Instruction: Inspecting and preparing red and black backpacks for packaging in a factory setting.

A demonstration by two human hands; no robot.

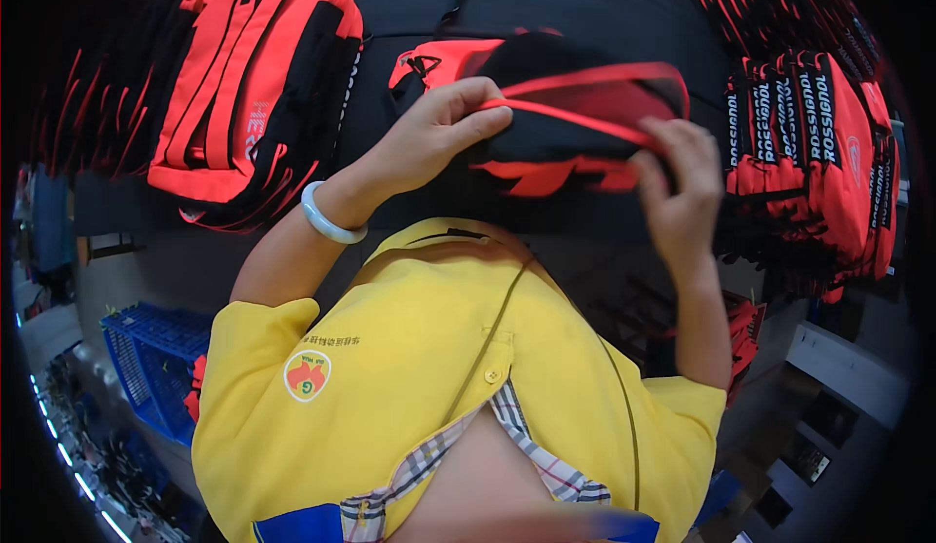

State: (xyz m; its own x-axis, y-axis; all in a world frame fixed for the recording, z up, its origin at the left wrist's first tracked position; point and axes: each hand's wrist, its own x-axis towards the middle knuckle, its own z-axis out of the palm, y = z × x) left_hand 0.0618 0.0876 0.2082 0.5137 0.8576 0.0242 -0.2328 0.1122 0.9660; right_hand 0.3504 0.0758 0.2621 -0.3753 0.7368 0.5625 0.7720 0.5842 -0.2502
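Note:
A black and red fabric bag [546,143] lies on the dark table in front of me. Its mouth gapes, and a red edge strip [575,77] loops around the opening. At the left end of that loop, my left hand [460,119] is closed, pinching the strip between thumb and fingers; a pale bangle circles this wrist. My right hand [682,177] is at the loop's right end, fingers curved near the strip. Motion blurs its fingertips, so whether they grip the strip cannot be made out. The bag's far side is blurred as well.
At the left lie stacked red and black backpacks [219,104] with shoulder straps. More red and black bags [809,153] stand in a row at the right, with another pile [780,7] behind. A blue plastic crate [151,363] sits below the table's left side.

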